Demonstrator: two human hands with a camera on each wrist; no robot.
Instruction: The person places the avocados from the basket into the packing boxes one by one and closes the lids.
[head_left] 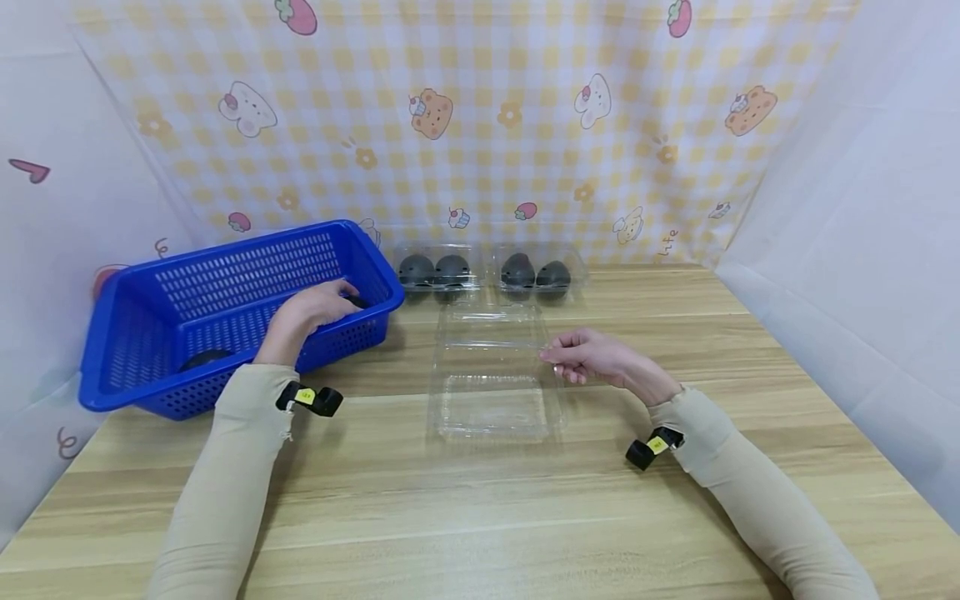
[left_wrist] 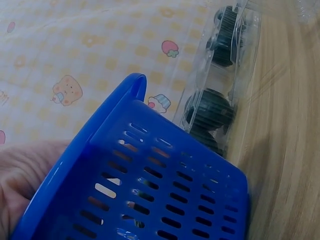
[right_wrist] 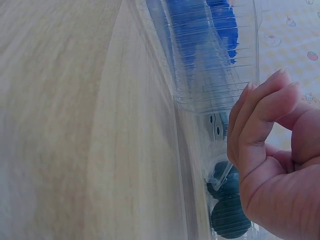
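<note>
My left hand (head_left: 318,307) reaches over the near rim of the blue basket (head_left: 142,385), its fingers curled round a dark avocado (head_left: 357,301) inside. In the left wrist view the basket wall hides the fingertips and the fruit. Another avocado (head_left: 206,357) lies in the left part of the basket. A clear plastic clamshell box (head_left: 491,408) lies with its lid up on the table to the right of the basket. With thumb and fingers, my right hand (head_left: 596,357) pinches the right edge of that box.
Behind the unfilled box stand two clear boxes, the left box (head_left: 480,287) and the right box (head_left: 581,279), each with dark avocados inside. A checked cloth (head_left: 480,167) hangs behind the wooden table (head_left: 480,517), and white sheeting (head_left: 862,167) rises at the right side.
</note>
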